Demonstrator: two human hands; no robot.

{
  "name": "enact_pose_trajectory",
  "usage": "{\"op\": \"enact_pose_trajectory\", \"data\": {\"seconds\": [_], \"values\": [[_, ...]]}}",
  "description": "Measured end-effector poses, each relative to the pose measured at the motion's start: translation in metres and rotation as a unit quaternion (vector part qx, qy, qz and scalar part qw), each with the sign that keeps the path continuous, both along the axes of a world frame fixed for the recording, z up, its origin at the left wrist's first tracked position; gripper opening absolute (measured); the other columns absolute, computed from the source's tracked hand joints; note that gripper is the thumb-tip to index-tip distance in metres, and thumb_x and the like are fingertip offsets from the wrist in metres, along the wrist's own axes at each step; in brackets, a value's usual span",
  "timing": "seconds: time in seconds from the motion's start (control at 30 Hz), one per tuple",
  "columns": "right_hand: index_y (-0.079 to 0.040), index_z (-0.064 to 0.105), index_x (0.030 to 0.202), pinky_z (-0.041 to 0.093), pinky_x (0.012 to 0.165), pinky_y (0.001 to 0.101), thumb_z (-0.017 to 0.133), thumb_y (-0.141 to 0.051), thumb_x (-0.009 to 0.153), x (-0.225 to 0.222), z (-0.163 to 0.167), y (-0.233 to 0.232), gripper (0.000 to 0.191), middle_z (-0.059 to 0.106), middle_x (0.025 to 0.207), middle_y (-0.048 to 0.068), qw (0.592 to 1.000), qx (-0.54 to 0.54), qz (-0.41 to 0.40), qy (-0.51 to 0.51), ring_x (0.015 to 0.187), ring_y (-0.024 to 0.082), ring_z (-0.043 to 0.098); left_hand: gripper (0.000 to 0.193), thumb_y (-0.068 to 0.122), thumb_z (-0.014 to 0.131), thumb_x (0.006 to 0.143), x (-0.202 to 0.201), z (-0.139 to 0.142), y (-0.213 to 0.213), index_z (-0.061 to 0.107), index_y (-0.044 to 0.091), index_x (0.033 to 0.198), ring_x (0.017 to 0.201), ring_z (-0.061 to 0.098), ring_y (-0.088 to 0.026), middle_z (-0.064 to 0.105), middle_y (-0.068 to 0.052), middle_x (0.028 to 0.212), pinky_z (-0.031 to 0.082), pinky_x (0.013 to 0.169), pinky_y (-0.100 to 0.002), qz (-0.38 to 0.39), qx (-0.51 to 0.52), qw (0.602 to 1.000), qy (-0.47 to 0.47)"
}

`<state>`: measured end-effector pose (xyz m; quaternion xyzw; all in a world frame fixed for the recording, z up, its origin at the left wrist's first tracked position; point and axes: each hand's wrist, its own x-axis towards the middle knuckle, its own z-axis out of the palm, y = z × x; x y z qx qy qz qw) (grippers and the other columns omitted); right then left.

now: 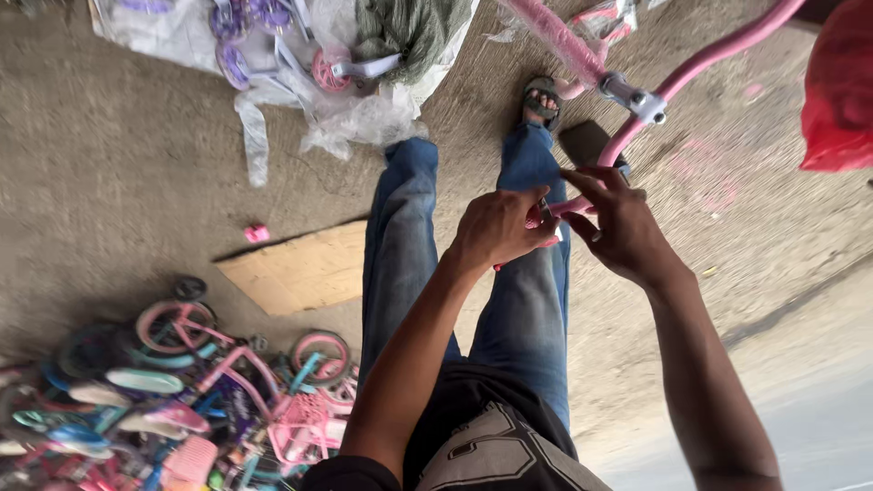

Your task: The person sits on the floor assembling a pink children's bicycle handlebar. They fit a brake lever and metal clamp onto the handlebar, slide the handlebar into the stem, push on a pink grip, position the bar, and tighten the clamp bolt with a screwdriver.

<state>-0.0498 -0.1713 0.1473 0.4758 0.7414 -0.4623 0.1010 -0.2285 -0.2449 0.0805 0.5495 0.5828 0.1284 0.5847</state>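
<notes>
Concrete floor, rough and grey, fills the view under a person in blue jeans.

Nearest, at centre, both hands meet on the lower end of a pink tube, apparently a bicycle frame part. Left hand is curled almost shut, fingertips pinching at the tube's end; something small and red shows beneath it, too hidden to identify. Right hand is partly open, fingers spread and bent, tips touching the same end from the 3 o'clock side. Whether it grips firmly cannot be told.

Long axis of the tube runs from the hands up toward 1 o'clock, out of view at the top edge. A grey clamp sits on it, well beyond both hands. Right hand lies nearer the tube's run.

At 8 o'clock, a heap of small bicycles, with a cardboard sheet beside it. At 11 o'clock, farthest, clear plastic wrapping with wheels. A red bag hangs at 2 o'clock.
</notes>
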Motion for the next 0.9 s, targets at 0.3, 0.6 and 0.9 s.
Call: {"op": "enact_pose_trajectory", "data": {"seconds": [0.3,0.6,0.9], "values": [[-0.018,0.062,0.137,0.063,0.074,0.0342,0.072,-0.014,0.090,0.005,-0.040,0.020,0.048,0.079,0.110,0.007,0.962,-0.245,0.109,0.046,0.094,0.019,0.078,0.051,0.035,0.087,0.074,0.006,0.014,-0.032,0.065,0.007,0.111,0.094,0.070,-0.028,0.071,-0.007,0.089,0.052,0.087,-0.049,0.097,0.057,0.987,0.113],[-0.007,0.068,0.132,0.063,0.075,0.0302,0.069,-0.012,0.097,-0.005,-0.045,-0.016,0.036,0.077,0.114,0.012,0.966,-0.215,0.108,0.097,0.095,0.018,0.077,0.062,0.043,0.072,0.100,0.089,-0.009,-0.181,0.043,0.009,0.143,0.139,0.051,-0.030,0.049,-0.015,0.143,0.042,0.118,-0.048,0.741,-0.075,0.667,0.030],[-0.004,0.064,0.136,0.061,0.087,0.0291,0.067,-0.011,0.101,-0.005,-0.055,-0.041,0.035,0.076,0.115,0.012,0.962,-0.250,0.082,0.078,0.103,0.015,0.075,0.068,0.030,0.080,0.088,0.176,-0.040,-0.174,0.048,0.018,0.147,0.144,0.046,-0.024,0.055,-0.004,0.146,0.036,0.120,-0.050,0.741,-0.161,0.355,-0.546]]}}
